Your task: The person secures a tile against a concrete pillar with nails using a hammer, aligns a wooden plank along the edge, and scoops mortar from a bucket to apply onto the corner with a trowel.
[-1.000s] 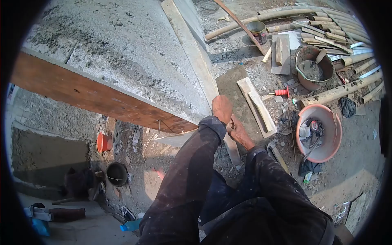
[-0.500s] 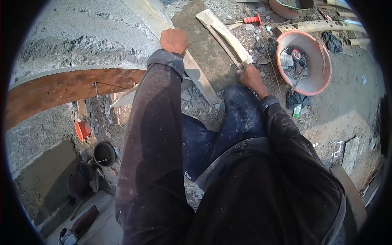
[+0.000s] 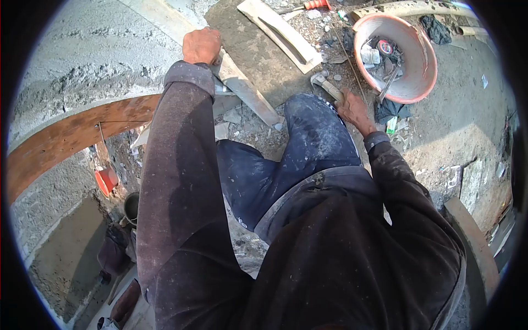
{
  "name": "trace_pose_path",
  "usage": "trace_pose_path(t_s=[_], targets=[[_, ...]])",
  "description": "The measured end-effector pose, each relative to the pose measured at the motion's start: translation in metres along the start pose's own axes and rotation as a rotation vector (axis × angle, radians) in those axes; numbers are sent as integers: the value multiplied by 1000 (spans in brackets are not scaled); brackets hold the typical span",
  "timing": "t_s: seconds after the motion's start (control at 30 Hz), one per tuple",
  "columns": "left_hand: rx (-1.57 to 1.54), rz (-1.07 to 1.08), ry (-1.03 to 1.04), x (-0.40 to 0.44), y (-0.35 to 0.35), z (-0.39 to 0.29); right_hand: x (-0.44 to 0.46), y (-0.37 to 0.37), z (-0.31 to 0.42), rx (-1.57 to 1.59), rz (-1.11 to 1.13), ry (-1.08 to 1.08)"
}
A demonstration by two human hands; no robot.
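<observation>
My left hand (image 3: 202, 47) is closed in a fist around the edge of a long pale wooden plank (image 3: 247, 91), which runs diagonally beside the rough concrete. In my right hand (image 3: 356, 111), near my right knee, is a hammer (image 3: 328, 87); its head points up and left, and my fingers wrap its handle. A wooden float (image 3: 283, 38) lies just beyond the hammer, on a mortar-smeared board (image 3: 236, 36), apart from both hands.
A pinkish tub (image 3: 428, 71) holding cans and scraps stands right of my right hand. A red-handled tool (image 3: 316, 4) lies behind the float. At left are a curved rusty-brown form (image 3: 66, 132), an orange container (image 3: 106, 180) and a dark bucket (image 3: 131, 208). Rubble covers the ground.
My right hand has moved away from the float's near end and now carries the hammer close to my knee. My left hand stays on the plank. The whole view has shifted slightly.
</observation>
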State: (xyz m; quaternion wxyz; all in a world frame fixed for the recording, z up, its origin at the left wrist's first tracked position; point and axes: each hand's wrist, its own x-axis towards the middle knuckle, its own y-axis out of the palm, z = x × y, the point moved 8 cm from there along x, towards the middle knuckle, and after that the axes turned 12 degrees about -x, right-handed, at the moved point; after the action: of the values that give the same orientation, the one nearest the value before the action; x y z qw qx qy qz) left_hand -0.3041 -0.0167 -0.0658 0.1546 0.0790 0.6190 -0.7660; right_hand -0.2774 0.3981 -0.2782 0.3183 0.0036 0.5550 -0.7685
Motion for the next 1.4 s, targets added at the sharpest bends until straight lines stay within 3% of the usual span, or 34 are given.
trace_pose_path(t_s=[0.17,0.23,0.3,0.4,0.47,0.57,0.7,0.9,1.0,1.07,1.23,1.27,1.3,1.4], targets=[[-1,-16,46,2,-1,-3,-8,-61,69,65,-140,-232],[-20,-12,15,4,-1,-3,-13,-80,129,-4,-24,-565],[-36,-10,-19,3,-1,0,-15,-74,179,-45,164,-709],[-11,-49,6,1,-3,-1,-12,-47,250,-174,225,-851],[-20,-28,-1,3,-1,-1,-13,-39,274,-248,51,-972],[-4,-27,1,1,-2,-3,-10,-37,289,-233,0,-1041],[-12,-33,10,2,0,-3,-8,-35,296,-200,-41,-960],[2,-51,27,3,7,-8,-25,-52,293,-122,-93,-1077],[-25,-44,-5,4,11,-2,-27,-52,286,4,176,-1078],[35,-153,86,3,13,-3,-32,-59,282,-180,172,-1025],[6,-108,1,1,10,-5,-18,-48,274,-53,154,-916],[1,-57,-44,1,10,-5,-21,-60,276,-86,65,-907],[-29,-152,-32,3,7,-4,-23,-66,273,-54,54,-900],[-42,-197,-44,5,10,-2,-28,-66,269,-45,193,-879]])
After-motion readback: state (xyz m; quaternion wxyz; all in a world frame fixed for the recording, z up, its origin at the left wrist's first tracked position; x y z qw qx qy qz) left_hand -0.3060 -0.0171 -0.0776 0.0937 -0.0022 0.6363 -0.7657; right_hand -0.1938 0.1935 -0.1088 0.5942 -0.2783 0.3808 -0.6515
